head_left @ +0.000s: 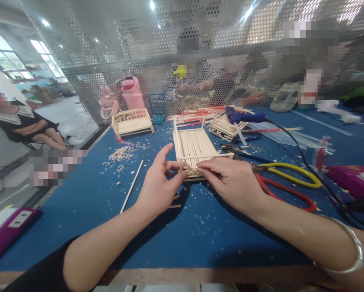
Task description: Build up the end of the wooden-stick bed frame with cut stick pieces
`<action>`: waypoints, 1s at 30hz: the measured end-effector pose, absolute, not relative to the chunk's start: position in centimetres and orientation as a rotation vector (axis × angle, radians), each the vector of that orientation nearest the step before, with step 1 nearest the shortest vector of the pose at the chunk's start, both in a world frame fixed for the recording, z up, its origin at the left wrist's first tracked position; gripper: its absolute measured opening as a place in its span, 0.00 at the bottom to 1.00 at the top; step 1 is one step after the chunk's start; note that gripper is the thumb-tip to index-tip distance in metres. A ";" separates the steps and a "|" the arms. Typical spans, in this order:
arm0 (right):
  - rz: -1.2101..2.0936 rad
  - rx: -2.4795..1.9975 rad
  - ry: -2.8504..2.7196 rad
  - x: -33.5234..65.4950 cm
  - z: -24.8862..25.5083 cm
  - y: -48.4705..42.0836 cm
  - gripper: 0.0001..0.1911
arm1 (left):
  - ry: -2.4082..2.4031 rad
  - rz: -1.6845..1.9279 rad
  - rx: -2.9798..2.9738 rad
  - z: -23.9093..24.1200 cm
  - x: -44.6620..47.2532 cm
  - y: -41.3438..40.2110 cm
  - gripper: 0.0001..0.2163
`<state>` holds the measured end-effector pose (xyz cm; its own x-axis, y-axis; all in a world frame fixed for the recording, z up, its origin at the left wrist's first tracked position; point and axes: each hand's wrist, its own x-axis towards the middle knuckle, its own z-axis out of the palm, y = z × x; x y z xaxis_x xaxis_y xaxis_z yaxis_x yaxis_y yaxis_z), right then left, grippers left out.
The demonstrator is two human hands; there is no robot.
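A miniature bed (195, 142) built of pale wooden sticks lies in front of me, its slatted base facing up and thin posts at its corners. My left hand (160, 180) is at its near left corner, thumb and a finger closed on a little stick lattice (186, 167) there, while the index finger points up. At the near end rail, my right hand (235, 176) pinches with thumb and index finger close to the same lattice. Its fingertips partly hide what they grip. One loose round stick (131, 185) lies to the left of my left hand.
A stick bench (132, 123) and another stick piece (227, 126) stand behind. Scissors with yellow and red handles (291, 178), a blue glue gun (245, 115) with its black cord, and clear glue sticks (279, 136) lie right. Perforated metal (157, 52) rises behind; a person sits left.
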<state>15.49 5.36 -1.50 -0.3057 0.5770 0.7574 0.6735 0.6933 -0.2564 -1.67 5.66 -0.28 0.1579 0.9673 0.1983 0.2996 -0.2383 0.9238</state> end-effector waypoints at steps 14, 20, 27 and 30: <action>-0.033 -0.890 -2.101 16.7 -0.2 3.9 0.07 | 1.340 1.165 1.761 -0.1 -1.8 5.5 0.31; 0.024 -0.523 -2.484 16.7 0.6 2.3 0.12 | 1.438 1.215 1.966 1.0 -2.5 1.5 0.12; -0.178 -0.478 -2.576 16.2 1.4 1.2 0.20 | 1.289 0.858 2.182 0.2 -2.8 -3.2 0.09; -0.227 -0.506 -2.591 16.2 1.4 0.6 0.19 | 1.300 0.793 2.120 0.1 -2.4 -3.2 0.11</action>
